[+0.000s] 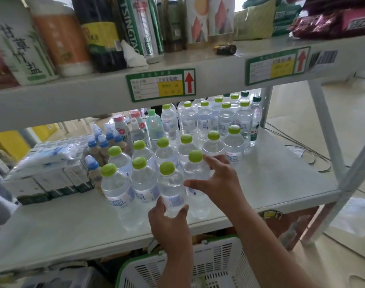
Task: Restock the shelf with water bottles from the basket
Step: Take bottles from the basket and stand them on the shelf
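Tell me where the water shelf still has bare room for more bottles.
Bare: the shelf right of the green-capped bottles, and its front strip left of the left hand. Crowded: the middle bottle rows and the boxes far left.

Clear bottles with lime caps stand upright in rows on the white shelf, left of and behind the right grip. The white, green-rimmed basket sits below it.
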`<control>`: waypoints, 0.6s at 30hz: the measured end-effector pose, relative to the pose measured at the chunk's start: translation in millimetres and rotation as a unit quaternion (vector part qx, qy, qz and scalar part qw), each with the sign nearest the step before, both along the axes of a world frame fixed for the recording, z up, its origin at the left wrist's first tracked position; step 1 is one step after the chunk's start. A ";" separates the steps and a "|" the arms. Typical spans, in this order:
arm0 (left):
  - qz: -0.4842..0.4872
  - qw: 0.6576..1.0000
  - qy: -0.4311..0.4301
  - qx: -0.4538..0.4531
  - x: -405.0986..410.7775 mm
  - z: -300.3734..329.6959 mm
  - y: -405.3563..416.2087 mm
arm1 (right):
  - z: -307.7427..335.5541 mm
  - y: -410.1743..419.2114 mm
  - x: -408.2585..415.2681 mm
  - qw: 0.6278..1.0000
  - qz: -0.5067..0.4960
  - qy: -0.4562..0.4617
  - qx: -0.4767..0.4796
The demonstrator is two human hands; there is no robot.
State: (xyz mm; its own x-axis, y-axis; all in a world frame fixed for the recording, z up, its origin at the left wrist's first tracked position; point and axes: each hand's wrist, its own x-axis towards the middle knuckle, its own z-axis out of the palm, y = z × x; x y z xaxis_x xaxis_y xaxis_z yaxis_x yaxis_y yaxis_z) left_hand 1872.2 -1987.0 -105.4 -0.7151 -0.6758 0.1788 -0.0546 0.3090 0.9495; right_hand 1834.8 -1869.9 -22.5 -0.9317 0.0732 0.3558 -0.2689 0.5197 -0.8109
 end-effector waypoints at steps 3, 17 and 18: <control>-0.002 0.999 0.002 -0.048 -2.0 -4.1 1.7 | -3.7 1.4 -4.2 1.000 0.007 -0.009 -0.002; 0.060 0.997 -0.002 -0.057 2.7 -10.1 17.8 | -8.3 14.3 -18.6 0.993 0.085 -0.060 0.055; 0.062 0.996 -0.007 -0.058 4.3 -10.6 19.0 | -12.0 14.3 -17.4 0.994 0.084 -0.063 0.040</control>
State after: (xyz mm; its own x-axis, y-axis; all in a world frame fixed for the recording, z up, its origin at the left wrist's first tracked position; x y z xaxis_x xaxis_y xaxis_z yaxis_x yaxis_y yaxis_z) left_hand 1876.5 -1968.0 -116.0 -0.6301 -0.7348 0.2512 -0.1131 0.4069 0.9065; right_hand 1817.4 -1855.6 -34.4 -0.9660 -0.1107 0.2339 -0.2560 0.5402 -0.8016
